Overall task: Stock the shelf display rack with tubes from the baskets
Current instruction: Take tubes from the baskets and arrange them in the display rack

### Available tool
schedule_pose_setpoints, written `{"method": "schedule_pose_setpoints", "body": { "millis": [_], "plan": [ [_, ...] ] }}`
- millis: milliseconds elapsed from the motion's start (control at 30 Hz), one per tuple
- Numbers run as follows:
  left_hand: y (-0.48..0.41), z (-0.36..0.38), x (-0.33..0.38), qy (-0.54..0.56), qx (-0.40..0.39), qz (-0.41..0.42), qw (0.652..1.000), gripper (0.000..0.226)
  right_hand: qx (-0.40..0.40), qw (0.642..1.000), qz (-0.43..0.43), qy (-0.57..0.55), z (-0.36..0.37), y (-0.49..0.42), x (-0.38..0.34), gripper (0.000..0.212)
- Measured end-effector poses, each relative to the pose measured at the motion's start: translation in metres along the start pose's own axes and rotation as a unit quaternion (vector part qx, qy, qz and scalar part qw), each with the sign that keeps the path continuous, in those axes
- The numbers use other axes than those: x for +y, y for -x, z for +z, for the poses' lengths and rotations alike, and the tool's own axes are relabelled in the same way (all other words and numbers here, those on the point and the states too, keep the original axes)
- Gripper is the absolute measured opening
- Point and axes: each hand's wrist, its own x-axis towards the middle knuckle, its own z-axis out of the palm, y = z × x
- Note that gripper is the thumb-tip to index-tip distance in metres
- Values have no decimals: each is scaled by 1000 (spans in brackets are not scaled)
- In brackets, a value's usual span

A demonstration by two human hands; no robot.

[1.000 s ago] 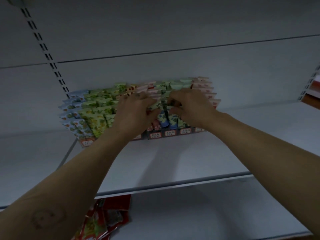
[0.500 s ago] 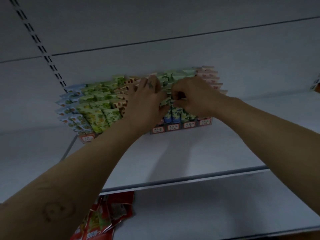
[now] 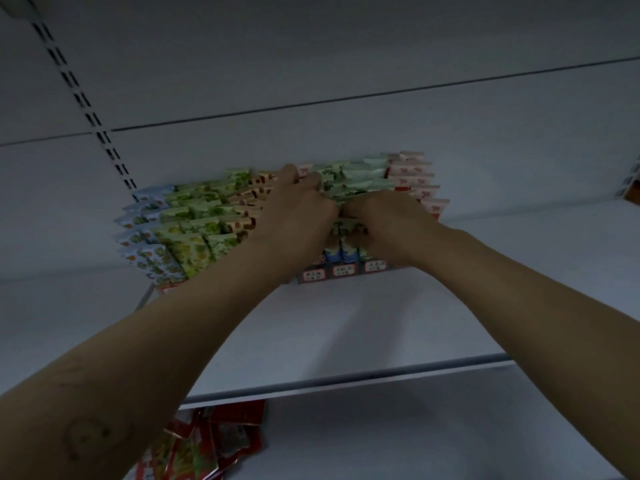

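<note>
The left hand [image 3: 298, 220] and right hand [image 3: 391, 226] are meeting over the middle tubes [image 3: 363, 174] of the display rack [image 3: 343, 270] on the shelf [image 3: 346, 323]. The left fingers [image 3: 289, 173] are lying across the rows, seemingly parting them for room. The right fingers [image 3: 351, 208] are curling inward, and I cannot tell what they hold.

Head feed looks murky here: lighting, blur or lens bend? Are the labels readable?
Head view: dim, bluish, no glare; soft arm shadows fall on the shelf below the rack; the wide lens tilts and slightly bows the shelf edge and slotted upright; left hand, right hand and tubes look slightly soft; label print is unreadable.
</note>
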Motion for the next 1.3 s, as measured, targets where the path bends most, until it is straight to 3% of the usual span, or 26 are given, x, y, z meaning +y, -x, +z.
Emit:
{"method": "schedule_pose_setpoints", "body": {
  "millis": [133,400,633,800,900,1100,1300],
  "plan": [
    [-9,0,-3,-1,-11,13,1000,42,55,998,6,-3,8,-2,2,21],
    [-19,-8,-7,113,-73,4,991,37,59,997,10,-40,8,-5,1,13],
    [-14,-2,1,161,-38,-30,986,35,16,999,19,-40,2,-9,-2,15],
    [-6,0,6,177,-22,-52,983,31,27,999,17,-39,0,-8,-4,11],
    [-3,3,8,204,9,-64,977,41,35,998,12,-42,0,-8,-5,5],
    [4,9,14,206,23,-92,974,30,39,998,15,-41,5,-9,-3,7],
    [-6,7,11,174,-18,-91,980,33,43,998,18,-34,5,-11,-1,8]
  ]
}}
